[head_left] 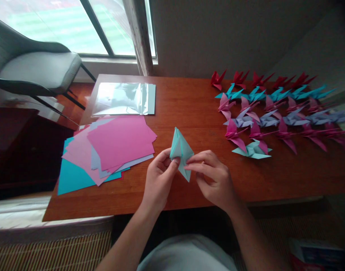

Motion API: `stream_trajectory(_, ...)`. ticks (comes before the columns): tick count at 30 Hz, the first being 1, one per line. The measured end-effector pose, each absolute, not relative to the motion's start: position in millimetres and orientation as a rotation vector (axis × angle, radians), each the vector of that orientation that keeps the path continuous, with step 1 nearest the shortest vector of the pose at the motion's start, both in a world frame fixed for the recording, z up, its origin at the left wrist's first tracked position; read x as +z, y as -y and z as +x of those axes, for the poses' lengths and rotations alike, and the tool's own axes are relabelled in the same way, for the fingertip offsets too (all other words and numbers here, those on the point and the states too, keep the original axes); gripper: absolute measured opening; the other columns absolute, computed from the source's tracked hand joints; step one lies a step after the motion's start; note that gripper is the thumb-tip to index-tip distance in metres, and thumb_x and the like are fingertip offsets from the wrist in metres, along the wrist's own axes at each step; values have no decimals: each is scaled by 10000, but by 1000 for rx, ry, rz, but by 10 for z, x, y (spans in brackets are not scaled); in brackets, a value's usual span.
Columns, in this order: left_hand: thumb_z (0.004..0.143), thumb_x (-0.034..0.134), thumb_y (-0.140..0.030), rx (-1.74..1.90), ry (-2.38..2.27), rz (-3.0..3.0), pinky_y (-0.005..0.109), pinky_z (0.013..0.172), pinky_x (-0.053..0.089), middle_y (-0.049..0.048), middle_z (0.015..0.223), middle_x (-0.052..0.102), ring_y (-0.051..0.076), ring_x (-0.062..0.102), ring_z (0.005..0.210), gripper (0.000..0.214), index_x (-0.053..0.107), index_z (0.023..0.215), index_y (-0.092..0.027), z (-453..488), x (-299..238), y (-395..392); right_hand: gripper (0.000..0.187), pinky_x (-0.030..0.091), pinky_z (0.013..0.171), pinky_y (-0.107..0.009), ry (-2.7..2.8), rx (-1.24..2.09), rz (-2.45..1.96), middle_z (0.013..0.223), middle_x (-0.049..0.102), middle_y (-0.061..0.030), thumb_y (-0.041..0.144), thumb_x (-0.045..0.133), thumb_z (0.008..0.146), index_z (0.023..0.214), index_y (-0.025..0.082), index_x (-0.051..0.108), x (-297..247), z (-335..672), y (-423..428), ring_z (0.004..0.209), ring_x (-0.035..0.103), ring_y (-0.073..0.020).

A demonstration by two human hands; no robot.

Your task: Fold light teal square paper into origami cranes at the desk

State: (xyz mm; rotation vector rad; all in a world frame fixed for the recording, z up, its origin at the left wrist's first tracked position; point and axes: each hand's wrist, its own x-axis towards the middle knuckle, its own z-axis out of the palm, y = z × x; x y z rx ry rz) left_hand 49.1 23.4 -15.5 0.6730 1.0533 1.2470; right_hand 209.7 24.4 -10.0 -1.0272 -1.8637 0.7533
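A pale teal, partly folded paper shape (181, 149) stands pointed above the wooden table (195, 105). My left hand (158, 180) pinches its left side with thumb and fingers. My right hand (213, 175) pinches its right lower edge, fingers pressed together. Both hands hover near the table's front edge.
A loose stack of pink, lilac and blue paper sheets (110, 146) lies to the left, with a clear plastic sleeve (123, 98) behind it. Rows of several finished paper cranes (274, 113) in red, teal, pink and lilac fill the right. A grey chair (34, 67) stands by the window.
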Motion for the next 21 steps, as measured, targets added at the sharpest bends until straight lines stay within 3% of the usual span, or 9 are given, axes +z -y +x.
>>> stream_trajectory(4, 861, 743, -301, 1224, -1116, 831, 255, 827, 527, 58, 1004, 762, 199, 695, 960, 223, 723, 1039, -170, 512, -150, -218, 194, 535, 751, -320, 1618, 955, -1102, 935, 692, -30, 112, 601, 903, 939, 255, 727, -82, 2104, -244, 878, 650, -183)
stream_trajectory(6, 878, 723, -292, 1196, -1113, 864, 262, 848, 528, 68, 1033, 758, 205, 697, 990, 246, 704, 1088, -165, 518, -140, -206, 106, 524, 696, -288, 1475, 963, -1192, 945, 673, -28, 211, 656, 908, 989, 255, 709, -103, 2109, -271, 853, 639, -172)
stream_trajectory(10, 880, 721, -288, 1143, -1082, 876, 262, 820, 535, 89, 1082, 747, 214, 702, 1004, 306, 653, 1153, -169, 536, -114, -178, 347, 521, 647, -264, 1403, 1070, -1270, 987, 664, -32, 349, 763, 836, 1152, 258, 650, -141, 2129, -355, 820, 627, -169)
stream_trajectory(13, 878, 726, -306, 1092, -1018, 851, 242, 750, 533, 82, 1043, 743, 194, 707, 928, 332, 610, 1164, -184, 556, -100, -154, 214, 510, 642, -269, 1502, 1186, -1290, 829, 648, -10, 377, 773, 824, 931, 217, 681, -131, 2142, -402, 737, 598, -160)
stream_trajectory(15, 871, 740, -319, 1073, -1010, 818, 215, 686, 516, 56, 950, 738, 152, 687, 804, 341, 593, 1151, -189, 570, -93, -141, 222, 477, 591, -257, 1497, 1231, -1315, 712, 586, 14, 388, 749, 845, 782, 203, 644, -119, 2140, -413, 656, 550, -141)
stream_trajectory(21, 743, 856, -350, 1018, -1027, 672, 205, 657, 500, 23, 829, 714, 133, 640, 736, 336, 668, 948, -162, 598, -60, -140, 289, 432, 546, -246, 1358, 1127, -1407, 657, 553, 22, 413, 687, 890, 709, 202, 607, -75, 2083, -376, 592, 509, -122)
